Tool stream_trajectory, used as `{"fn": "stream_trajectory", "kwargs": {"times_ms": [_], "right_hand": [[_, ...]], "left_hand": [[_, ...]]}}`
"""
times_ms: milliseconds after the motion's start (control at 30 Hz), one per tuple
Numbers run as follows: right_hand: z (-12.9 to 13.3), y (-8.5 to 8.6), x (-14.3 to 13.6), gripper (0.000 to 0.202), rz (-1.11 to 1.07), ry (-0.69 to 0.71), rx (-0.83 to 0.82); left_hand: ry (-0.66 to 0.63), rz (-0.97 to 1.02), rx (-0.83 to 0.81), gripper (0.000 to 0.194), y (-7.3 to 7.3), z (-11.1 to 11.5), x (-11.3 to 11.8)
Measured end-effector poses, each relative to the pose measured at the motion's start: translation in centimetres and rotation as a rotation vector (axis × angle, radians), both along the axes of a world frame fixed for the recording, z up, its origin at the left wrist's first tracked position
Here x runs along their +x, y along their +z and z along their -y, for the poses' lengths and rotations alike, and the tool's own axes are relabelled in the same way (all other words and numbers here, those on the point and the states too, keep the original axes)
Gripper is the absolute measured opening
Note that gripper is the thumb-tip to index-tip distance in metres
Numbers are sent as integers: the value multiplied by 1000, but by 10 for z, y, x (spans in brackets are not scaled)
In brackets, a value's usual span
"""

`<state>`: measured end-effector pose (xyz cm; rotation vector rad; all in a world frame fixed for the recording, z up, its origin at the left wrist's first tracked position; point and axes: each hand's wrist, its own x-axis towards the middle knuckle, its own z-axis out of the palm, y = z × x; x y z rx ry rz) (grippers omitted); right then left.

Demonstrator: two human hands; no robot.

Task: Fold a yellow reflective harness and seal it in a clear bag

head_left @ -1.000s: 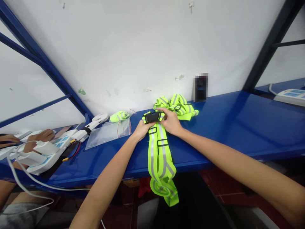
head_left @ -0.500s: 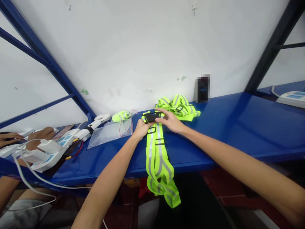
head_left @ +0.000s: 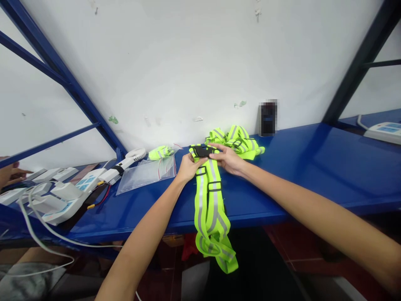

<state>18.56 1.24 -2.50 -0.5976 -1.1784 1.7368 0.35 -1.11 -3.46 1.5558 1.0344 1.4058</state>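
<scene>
A neon-yellow reflective strap vest [head_left: 210,209] lies across the blue shelf [head_left: 313,167] and hangs over its front edge. Its black plastic buckle [head_left: 201,151] sits at the top end. My left hand [head_left: 187,167] grips the buckle's left side and the strap under it. My right hand [head_left: 228,159] pinches the buckle's right side. Just behind my right hand lies a heap of more yellow reflective straps [head_left: 238,141].
A clear zip bag [head_left: 147,173] and a bagged yellow strap [head_left: 160,152] lie left of my hands. A white hand fan [head_left: 125,162], white power strips [head_left: 59,196] and cables sit further left, where another person's hand [head_left: 9,173] shows. A dark small device [head_left: 268,118] leans on the wall.
My hands and the buckle stay in almost the same place; the fingers have shifted slightly on the buckle. The other person's hands at the far left have pulled back from the power strips.
</scene>
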Motion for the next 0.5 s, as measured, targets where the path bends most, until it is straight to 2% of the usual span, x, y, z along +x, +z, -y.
{"fn": "stream_trajectory", "kwargs": {"times_ms": [100,300,400,500], "right_hand": [[0,1,0,56,-32,26,-64],[1,2,-2,56,-30,-6,-60],[1,2,-1,65,15,-54,23],[0,1,-1,71,88,-127,179]], "left_hand": [[-24,46,-24,51,-1,0,-1],[-2,89,-29,50,-1,0,0],[-7,124,-63,50,-3,-1,1],[-47,145,-137,52,-6,-1,2]]}}
